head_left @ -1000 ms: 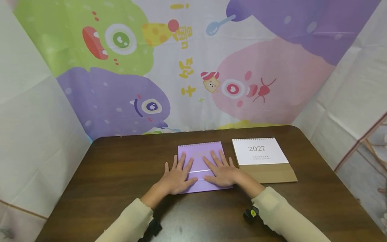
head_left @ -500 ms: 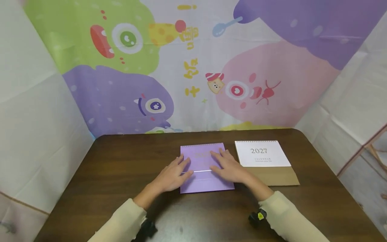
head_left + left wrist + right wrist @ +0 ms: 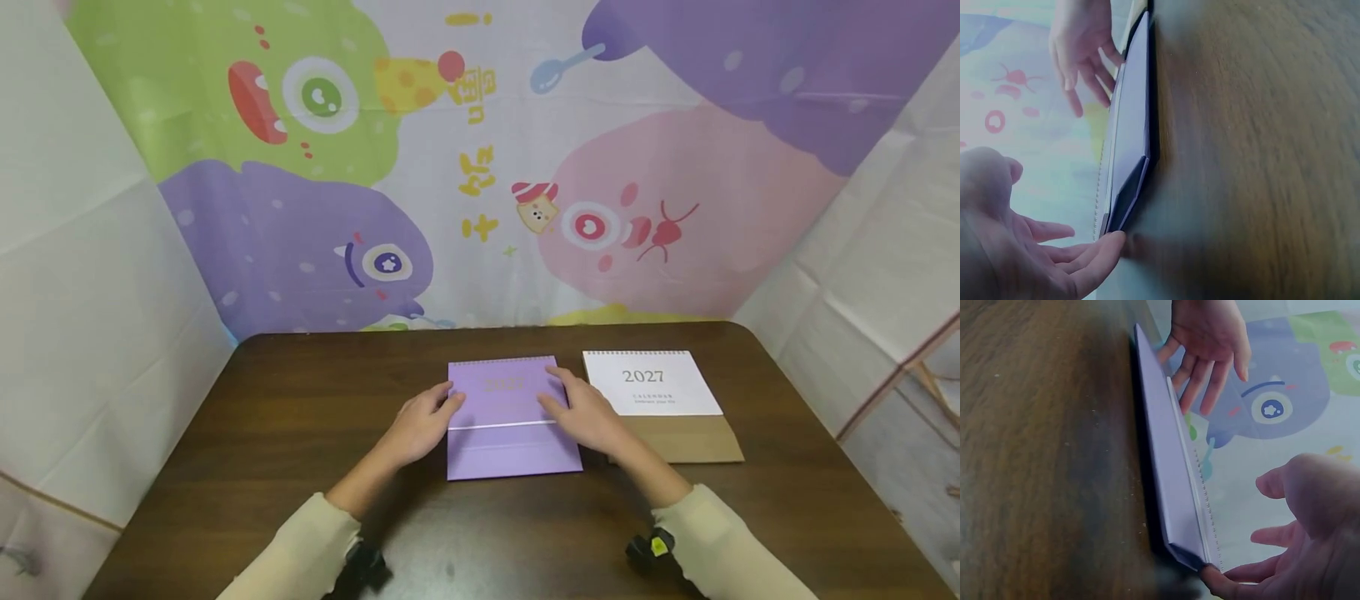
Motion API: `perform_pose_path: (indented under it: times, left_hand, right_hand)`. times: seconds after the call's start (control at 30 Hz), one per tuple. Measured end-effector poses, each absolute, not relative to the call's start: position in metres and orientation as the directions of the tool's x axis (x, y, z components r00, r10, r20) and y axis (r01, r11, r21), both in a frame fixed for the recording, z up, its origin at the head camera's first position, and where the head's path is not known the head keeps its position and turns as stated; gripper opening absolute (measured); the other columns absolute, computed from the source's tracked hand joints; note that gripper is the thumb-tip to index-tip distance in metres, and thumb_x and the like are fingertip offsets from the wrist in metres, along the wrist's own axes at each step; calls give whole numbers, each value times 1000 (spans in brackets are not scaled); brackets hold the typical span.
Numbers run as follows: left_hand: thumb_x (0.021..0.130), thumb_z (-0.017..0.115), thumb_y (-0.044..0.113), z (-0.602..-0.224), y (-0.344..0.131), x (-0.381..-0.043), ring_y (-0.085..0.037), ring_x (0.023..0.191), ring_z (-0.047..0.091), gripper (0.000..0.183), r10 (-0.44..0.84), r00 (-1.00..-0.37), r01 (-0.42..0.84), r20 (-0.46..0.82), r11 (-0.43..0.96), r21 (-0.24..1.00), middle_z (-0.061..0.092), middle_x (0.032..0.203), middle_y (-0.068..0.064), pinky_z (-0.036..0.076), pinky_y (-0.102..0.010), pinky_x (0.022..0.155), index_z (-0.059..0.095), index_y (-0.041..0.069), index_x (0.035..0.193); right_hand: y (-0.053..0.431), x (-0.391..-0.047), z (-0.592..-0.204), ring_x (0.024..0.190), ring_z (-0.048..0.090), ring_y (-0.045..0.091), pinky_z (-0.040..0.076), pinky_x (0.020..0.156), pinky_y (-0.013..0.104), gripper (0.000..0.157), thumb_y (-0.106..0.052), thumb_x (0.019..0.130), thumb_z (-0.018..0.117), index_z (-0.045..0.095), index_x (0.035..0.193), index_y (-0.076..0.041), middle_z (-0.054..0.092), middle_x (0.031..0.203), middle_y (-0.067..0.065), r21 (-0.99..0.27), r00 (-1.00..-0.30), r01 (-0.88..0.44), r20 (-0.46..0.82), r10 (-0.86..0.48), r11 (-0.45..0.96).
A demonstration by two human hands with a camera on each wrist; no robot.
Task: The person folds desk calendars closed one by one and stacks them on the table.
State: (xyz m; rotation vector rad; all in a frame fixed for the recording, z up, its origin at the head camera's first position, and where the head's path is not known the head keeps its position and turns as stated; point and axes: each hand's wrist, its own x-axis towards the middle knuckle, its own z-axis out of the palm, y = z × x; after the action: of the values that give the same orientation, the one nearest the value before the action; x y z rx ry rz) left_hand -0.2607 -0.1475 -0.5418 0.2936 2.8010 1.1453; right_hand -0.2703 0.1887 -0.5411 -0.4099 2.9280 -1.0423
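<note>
A purple 2027 desk calendar point(image 3: 513, 450) with a spiral binding along its far edge lies low on the table in the head view. Beside its left edge is my left hand point(image 3: 422, 423), fingers extended and thumb spread apart. My right hand point(image 3: 588, 414) is at the opposite edge in a similar pose, thumb over the cover in this view. In the left wrist view, a fingertip of the left hand point(image 3: 1041, 250) meets the calendar's side point(image 3: 1132, 125). The right wrist view shows the little finger of the right hand point(image 3: 1316, 519) right at the other side edge.
A white 2027 calendar point(image 3: 654, 392) on a brown base point(image 3: 686, 439) lies close to the right, partly behind the right hand. The dark wooden table point(image 3: 322, 375) ends at a cartoon-printed backdrop point(image 3: 480, 275), with white cloth on both sides.
Both hands, spread flat on the purple calendar a second ago, have slid outward to its side edges and uncovered its cover. The head view has shifted slightly.
</note>
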Motion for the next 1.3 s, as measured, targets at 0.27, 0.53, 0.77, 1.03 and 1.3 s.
perform_pose_path:
  times: [0.27,0.53,0.77,1.03,1.3]
  left_hand:
    - [114,52,61,-542,-144,-261,-35,157,60,72,184,-982,98,-41,683,724,66,164,-14,45,-57,133,56,11,166]
    - [111,59,57,-536,-139,-256,-36,148,68,72,171,-985,117,7,641,759,68,161,-17,52,-55,126,57,8,164]
    - [109,68,47,-543,-140,-264,-35,142,72,64,157,-987,77,-21,595,800,68,161,-15,56,-55,121,61,11,161]
    - [101,80,42,-554,-142,-269,-38,137,73,67,161,-987,101,7,582,807,68,155,-16,65,-48,108,65,9,157]
    - [96,84,28,-516,-137,-242,-42,130,74,63,146,-985,160,96,528,834,68,149,-22,64,-44,106,68,2,151]
  right_hand:
    - [186,-266,-540,150,59,55,49,125,66,72,-47,110,66,52,167,-5,63,165,20,-613,-972,-213,52,-230,761]
    - [177,-255,-522,145,62,56,46,124,70,58,-34,109,65,63,156,0,70,156,24,-625,-949,-303,132,-285,719]
    - [169,-236,-501,139,58,57,46,118,71,46,-26,109,61,71,147,-1,67,146,36,-687,-951,-288,126,-281,667]
    - [169,-243,-509,143,54,49,44,122,67,43,-26,109,63,73,145,-5,60,148,34,-737,-967,-229,97,-236,636]
    - [160,-230,-482,147,50,55,41,125,69,36,-11,109,58,74,140,-1,49,154,35,-807,-974,-196,96,-204,558]
